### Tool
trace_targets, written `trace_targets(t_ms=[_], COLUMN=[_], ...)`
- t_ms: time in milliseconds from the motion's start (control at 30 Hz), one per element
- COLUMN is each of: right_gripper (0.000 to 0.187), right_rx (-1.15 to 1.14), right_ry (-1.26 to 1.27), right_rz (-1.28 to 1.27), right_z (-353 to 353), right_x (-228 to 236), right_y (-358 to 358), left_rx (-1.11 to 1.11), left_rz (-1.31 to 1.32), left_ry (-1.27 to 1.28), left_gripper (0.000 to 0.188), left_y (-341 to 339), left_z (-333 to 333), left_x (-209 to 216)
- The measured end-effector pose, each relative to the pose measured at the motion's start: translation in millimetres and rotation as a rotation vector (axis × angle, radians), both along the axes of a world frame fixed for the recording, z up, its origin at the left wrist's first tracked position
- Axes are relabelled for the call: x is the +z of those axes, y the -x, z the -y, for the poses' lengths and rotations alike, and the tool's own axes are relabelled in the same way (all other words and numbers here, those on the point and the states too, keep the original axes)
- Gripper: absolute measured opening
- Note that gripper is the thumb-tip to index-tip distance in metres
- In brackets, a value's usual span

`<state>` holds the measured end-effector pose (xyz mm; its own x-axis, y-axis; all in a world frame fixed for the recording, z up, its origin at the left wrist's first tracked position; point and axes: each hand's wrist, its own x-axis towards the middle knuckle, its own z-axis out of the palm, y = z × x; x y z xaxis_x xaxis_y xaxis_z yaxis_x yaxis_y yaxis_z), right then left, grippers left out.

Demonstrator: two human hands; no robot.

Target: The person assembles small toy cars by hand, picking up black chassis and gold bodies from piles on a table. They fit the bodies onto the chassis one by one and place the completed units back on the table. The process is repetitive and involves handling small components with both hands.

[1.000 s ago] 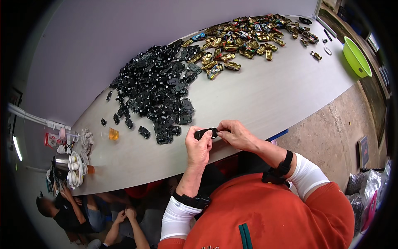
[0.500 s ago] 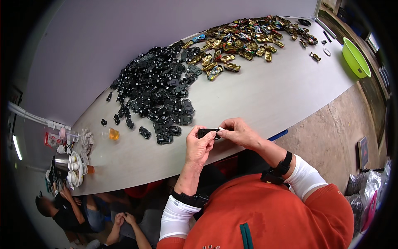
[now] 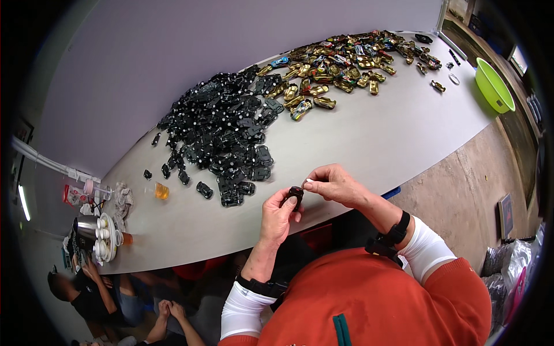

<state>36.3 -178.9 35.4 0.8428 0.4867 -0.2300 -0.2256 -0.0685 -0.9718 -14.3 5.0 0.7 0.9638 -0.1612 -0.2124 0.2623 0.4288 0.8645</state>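
Observation:
My left hand (image 3: 276, 218) is closed around a black toy car part (image 3: 295, 195), its thumb laid along the side. The part stands tilted up near the table's front edge. Just right of it, my right hand (image 3: 333, 185) pinches a small white piece (image 3: 309, 180) between thumb and fingertip, apart from the car part. What exactly the white piece is, I cannot make out. Beyond my hands spreads a heap of black toy car parts (image 3: 216, 124), many with small pale spots. Right of that heap lies a pile of gold and coloured toy car bodies (image 3: 340, 69).
A green basin (image 3: 494, 85) rests at the table's right end. On the left are a cup of amber drink (image 3: 161, 191) and a white tray (image 3: 107, 230) with cups. Other people (image 3: 86, 285) sit along the table's near left side. Plastic bags (image 3: 511, 262) lie at right.
The car part in my left hand has turned from lying flat to tilted up. My right hand has come off it, drawing the white piece slightly away.

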Motion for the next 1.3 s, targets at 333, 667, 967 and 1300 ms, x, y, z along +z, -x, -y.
trace_targets(t_ms=[333, 667, 967, 1300], right_gripper=[0.019, 0.018, 0.013, 0.013], right_rx=[0.050, 0.094, 0.030, 0.026], right_ry=[0.308, 0.112, 0.165, 0.106], right_rz=[0.500, 0.214, 0.299, 0.306], right_z=[-8, 2, -1, 3], right_x=[-10, -17, -17, -21], right_y=[6, 9, 13, 14], left_rx=[-0.048, -0.117, -0.085, 0.049], left_rz=[0.082, -0.074, -0.099, -0.071], left_ry=[-0.396, -0.152, -0.154, -0.097], left_gripper=[0.013, 0.014, 0.014, 0.015], left_y=[3, -9, -7, 6], left_z=[7, -3, 3, 19], left_x=[11, 8, 11, 12])
